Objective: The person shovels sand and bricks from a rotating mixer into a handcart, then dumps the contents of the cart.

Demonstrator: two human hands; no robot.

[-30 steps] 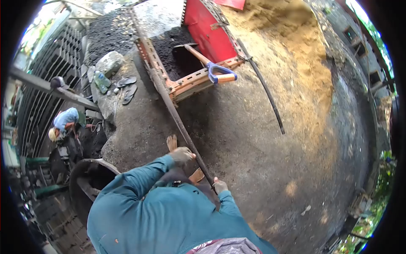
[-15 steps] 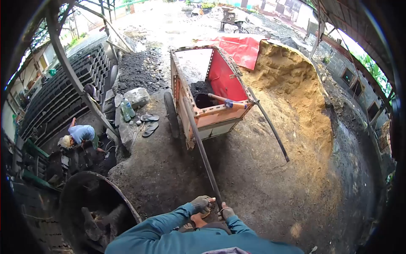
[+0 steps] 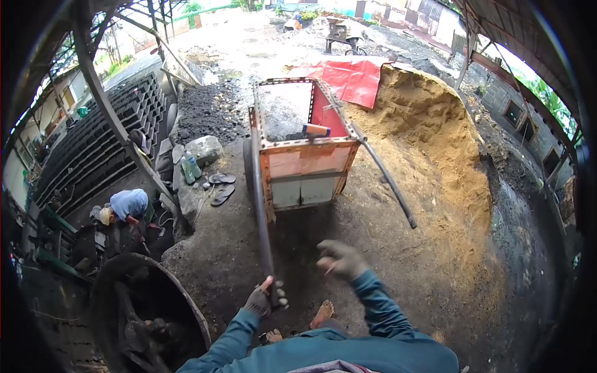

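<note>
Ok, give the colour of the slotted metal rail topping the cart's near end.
The slotted metal rail is orange, clearest in the head view.

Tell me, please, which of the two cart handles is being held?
The left handle, on the left side of the cart: the left hand grips its near end. The right handle is untouched; the right hand is in the air.

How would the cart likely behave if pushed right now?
The cart would probably roll, given the wheel at its side. It may swing sideways, since only the left hand grips a handle. Its slotted frame looks stiff, so it should hardly flex.
</note>
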